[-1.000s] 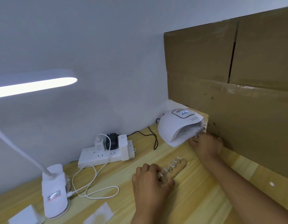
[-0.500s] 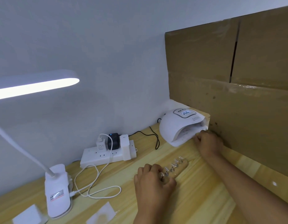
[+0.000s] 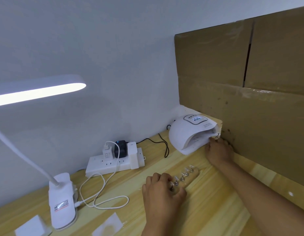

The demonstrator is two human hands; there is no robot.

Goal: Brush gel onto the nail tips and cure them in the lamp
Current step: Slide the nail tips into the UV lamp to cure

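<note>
hands work apart on the wooden tabletop (image 3: pixel 216 210). the left hand (image 3: pixel 162 193) curls fingers and thumb round the near end of a wooden strip (image 3: pixel 193 177), which lies flat and carries a row of nail tips (image 3: pixel 186 173) on small metal stands, running from those fingers toward the right hand (image 3: pixel 219 151). the right hand sits farther off, at the mouth of the white curing lamp (image 3: pixel 187 133), whose display glows. its fingers are hidden behind its back, so i cannot tell whether they pinch anything; a small metal-tipped piece (image 3: pixel 216 136) shows just above its knuckles. left of the left hand lie a power strip (image 3: pixel 103 165) and a lit desk lamp (image 3: pixel 61 201).
</note>
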